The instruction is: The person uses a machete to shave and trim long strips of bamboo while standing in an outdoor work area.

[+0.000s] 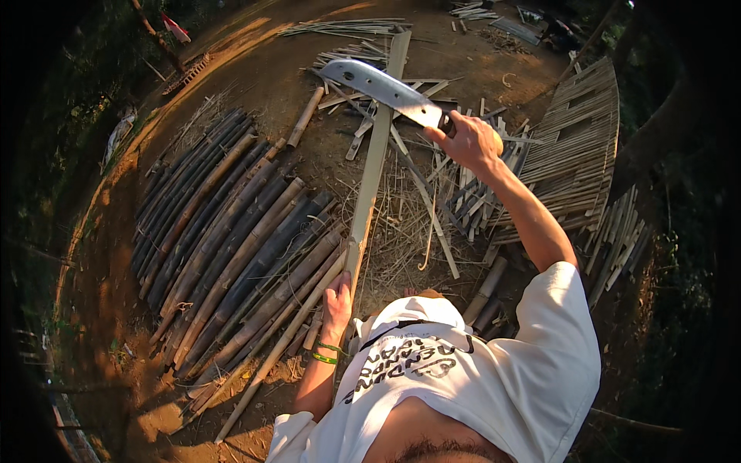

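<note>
My right hand (469,143) is closed round the handle of a machete (421,108). Its broad, pale metal blade points to the far left and has a few dark holes. In the view the blade crosses a long split bamboo strip (371,177); whether the two touch I cannot tell. The strip runs away from me, its pale flat face showing. Around its near end my left hand (337,307) is closed, close to my body, with a green and yellow band on the wrist.
Dark bamboo poles (258,255) lie side by side on the left. A short bamboo piece (306,117) rests beyond them. Shavings (405,231) and cut strips (432,181) litter the ground ahead. A slatted bamboo panel (575,147) leans at the right.
</note>
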The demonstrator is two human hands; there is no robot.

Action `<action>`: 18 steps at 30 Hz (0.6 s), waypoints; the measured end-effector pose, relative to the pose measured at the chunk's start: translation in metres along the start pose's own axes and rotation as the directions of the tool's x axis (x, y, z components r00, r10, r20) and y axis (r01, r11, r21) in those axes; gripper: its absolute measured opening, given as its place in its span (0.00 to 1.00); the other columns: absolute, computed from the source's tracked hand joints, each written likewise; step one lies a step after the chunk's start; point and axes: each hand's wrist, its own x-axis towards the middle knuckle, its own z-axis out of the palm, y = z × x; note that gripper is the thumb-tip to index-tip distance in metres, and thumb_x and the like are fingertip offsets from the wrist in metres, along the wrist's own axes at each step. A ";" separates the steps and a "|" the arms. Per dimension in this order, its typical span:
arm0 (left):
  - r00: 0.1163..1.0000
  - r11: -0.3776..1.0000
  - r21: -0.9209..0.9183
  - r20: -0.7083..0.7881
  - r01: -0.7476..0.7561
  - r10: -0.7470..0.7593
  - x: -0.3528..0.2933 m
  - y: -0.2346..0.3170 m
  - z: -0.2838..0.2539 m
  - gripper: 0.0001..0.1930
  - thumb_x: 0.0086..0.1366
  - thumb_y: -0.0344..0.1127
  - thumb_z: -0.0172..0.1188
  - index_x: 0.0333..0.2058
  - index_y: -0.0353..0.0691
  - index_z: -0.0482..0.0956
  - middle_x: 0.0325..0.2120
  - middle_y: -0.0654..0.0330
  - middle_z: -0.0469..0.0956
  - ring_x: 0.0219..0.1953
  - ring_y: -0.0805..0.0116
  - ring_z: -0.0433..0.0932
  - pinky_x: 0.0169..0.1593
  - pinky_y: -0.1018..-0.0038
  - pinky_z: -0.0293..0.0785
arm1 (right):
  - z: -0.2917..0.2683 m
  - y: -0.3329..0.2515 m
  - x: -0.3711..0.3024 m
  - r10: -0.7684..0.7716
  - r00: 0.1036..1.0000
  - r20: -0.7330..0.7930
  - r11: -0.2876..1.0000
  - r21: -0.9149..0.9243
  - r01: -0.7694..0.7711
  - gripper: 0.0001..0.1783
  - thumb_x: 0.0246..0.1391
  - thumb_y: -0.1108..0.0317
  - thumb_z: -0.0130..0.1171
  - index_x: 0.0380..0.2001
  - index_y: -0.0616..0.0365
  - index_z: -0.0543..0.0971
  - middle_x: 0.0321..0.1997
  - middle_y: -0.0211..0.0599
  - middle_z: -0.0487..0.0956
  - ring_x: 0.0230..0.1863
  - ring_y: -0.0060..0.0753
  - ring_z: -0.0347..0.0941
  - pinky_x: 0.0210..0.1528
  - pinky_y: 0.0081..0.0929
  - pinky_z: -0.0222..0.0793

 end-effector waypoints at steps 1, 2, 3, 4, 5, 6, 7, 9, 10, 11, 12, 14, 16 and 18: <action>0.997 0.996 -0.057 0.029 0.072 -0.070 0.002 -0.002 0.000 0.18 0.73 0.42 0.49 0.44 0.31 0.79 0.29 0.47 0.78 0.30 0.57 0.74 0.36 0.65 0.70 | 0.005 -0.011 -0.015 -0.112 0.991 0.075 0.992 0.065 0.108 0.42 0.49 0.25 0.55 0.23 0.61 0.72 0.19 0.41 0.74 0.24 0.46 0.77 0.29 0.42 0.73; 0.975 0.967 -0.153 0.124 0.202 -0.184 0.012 0.006 -0.003 0.19 0.73 0.44 0.48 0.43 0.31 0.79 0.26 0.52 0.76 0.26 0.62 0.72 0.32 0.68 0.68 | 0.008 -0.022 -0.037 -0.211 0.965 0.156 0.973 0.132 0.192 0.42 0.47 0.24 0.56 0.23 0.61 0.72 0.19 0.41 0.74 0.25 0.47 0.77 0.30 0.43 0.73; 0.929 0.912 -0.222 0.217 0.345 -0.299 0.021 0.015 -0.007 0.20 0.73 0.45 0.48 0.42 0.31 0.79 0.23 0.57 0.74 0.23 0.67 0.70 0.29 0.71 0.66 | 0.009 -0.034 -0.055 -0.336 0.918 0.212 0.940 0.140 0.312 0.42 0.45 0.23 0.57 0.23 0.60 0.72 0.19 0.40 0.73 0.25 0.47 0.77 0.30 0.43 0.73; 0.864 0.835 -0.263 0.296 0.483 -0.407 0.029 0.026 -0.013 0.21 0.74 0.47 0.48 0.41 0.31 0.79 0.20 0.62 0.72 0.19 0.72 0.68 0.26 0.74 0.65 | 0.012 -0.041 -0.064 -0.462 0.849 0.257 0.886 0.157 0.436 0.43 0.43 0.23 0.59 0.24 0.60 0.73 0.20 0.39 0.72 0.25 0.47 0.77 0.29 0.43 0.73; 0.828 0.779 -0.303 0.319 0.549 -0.460 0.028 0.032 -0.016 0.22 0.74 0.48 0.48 0.40 0.32 0.79 0.19 0.63 0.70 0.18 0.75 0.67 0.25 0.75 0.64 | 0.020 -0.040 -0.068 -0.546 0.816 0.188 0.838 0.131 0.530 0.43 0.39 0.22 0.61 0.24 0.59 0.73 0.20 0.38 0.71 0.25 0.46 0.77 0.29 0.42 0.72; 0.779 0.710 -0.330 0.351 0.622 -0.519 0.025 0.046 -0.022 0.22 0.74 0.49 0.48 0.40 0.33 0.80 0.19 0.65 0.69 0.18 0.77 0.65 0.24 0.77 0.62 | 0.018 -0.035 -0.059 -0.539 0.817 0.204 0.842 0.154 0.517 0.43 0.38 0.23 0.63 0.25 0.60 0.73 0.22 0.37 0.72 0.25 0.44 0.76 0.29 0.41 0.71; 0.774 0.689 -0.353 0.255 0.633 -0.580 0.028 0.067 -0.020 0.22 0.73 0.50 0.49 0.40 0.34 0.80 0.19 0.65 0.69 0.19 0.78 0.65 0.24 0.77 0.63 | 0.016 -0.026 -0.046 -0.529 0.830 0.179 0.848 0.133 0.513 0.42 0.37 0.24 0.64 0.25 0.60 0.73 0.22 0.37 0.72 0.25 0.44 0.75 0.30 0.40 0.71; 0.855 0.784 -0.342 0.218 0.518 -0.470 0.030 0.046 -0.016 0.23 0.72 0.53 0.50 0.44 0.35 0.79 0.20 0.66 0.69 0.20 0.80 0.65 0.23 0.77 0.63 | 0.012 -0.023 -0.030 -0.528 0.839 0.131 0.849 0.081 0.522 0.39 0.37 0.28 0.67 0.24 0.59 0.72 0.21 0.36 0.72 0.25 0.42 0.74 0.30 0.40 0.70; 0.893 0.825 -0.342 0.193 0.450 -0.407 0.032 0.038 -0.013 0.24 0.71 0.54 0.51 0.46 0.35 0.79 0.20 0.67 0.68 0.21 0.81 0.65 0.23 0.78 0.64 | 0.011 -0.028 -0.030 -0.517 0.848 0.120 0.856 0.083 0.510 0.40 0.39 0.26 0.64 0.24 0.59 0.72 0.21 0.36 0.72 0.24 0.41 0.74 0.29 0.39 0.71; 0.786 0.681 -0.393 0.267 0.618 -0.558 0.041 0.072 -0.016 0.28 0.70 0.58 0.52 0.50 0.36 0.77 0.22 0.69 0.66 0.24 0.83 0.64 0.25 0.79 0.62 | 0.011 -0.029 -0.030 -0.496 0.862 0.107 0.868 0.076 0.490 0.41 0.41 0.25 0.62 0.24 0.59 0.73 0.20 0.36 0.73 0.24 0.41 0.75 0.29 0.39 0.71; 0.861 0.740 -0.441 0.279 0.509 -0.426 0.040 0.058 -0.016 0.28 0.70 0.58 0.52 0.50 0.37 0.77 0.23 0.70 0.66 0.24 0.84 0.63 0.26 0.79 0.61 | 0.007 -0.034 -0.034 -0.477 0.874 0.093 0.879 0.076 0.471 0.42 0.42 0.23 0.60 0.24 0.60 0.73 0.20 0.36 0.73 0.24 0.40 0.75 0.28 0.39 0.72; 0.911 0.830 -0.400 0.303 0.388 -0.280 0.033 0.026 -0.020 0.26 0.71 0.56 0.52 0.51 0.38 0.77 0.26 0.68 0.66 0.25 0.80 0.63 0.28 0.78 0.61 | 0.014 -0.051 -0.059 -0.349 0.891 0.289 0.937 0.093 0.337 0.43 0.41 0.21 0.59 0.23 0.59 0.73 0.20 0.37 0.74 0.25 0.40 0.77 0.28 0.38 0.72; 0.910 0.912 -0.235 0.331 0.336 -0.250 0.039 0.018 -0.021 0.23 0.72 0.51 0.53 0.52 0.38 0.76 0.29 0.64 0.67 0.27 0.73 0.63 0.32 0.76 0.61 | 0.010 -0.038 -0.052 -0.620 0.784 0.025 0.783 0.089 0.616 0.40 0.43 0.25 0.62 0.22 0.58 0.71 0.18 0.35 0.70 0.23 0.41 0.75 0.26 0.40 0.69; 0.987 0.996 -0.064 0.150 0.067 -0.057 0.017 -0.018 -0.009 0.21 0.71 0.46 0.52 0.52 0.36 0.76 0.30 0.58 0.69 0.28 0.66 0.64 0.34 0.72 0.62 | 0.003 -0.017 -0.012 -0.286 0.932 0.221 0.958 0.060 0.280 0.40 0.45 0.26 0.62 0.23 0.60 0.73 0.20 0.38 0.74 0.21 0.41 0.76 0.25 0.39 0.71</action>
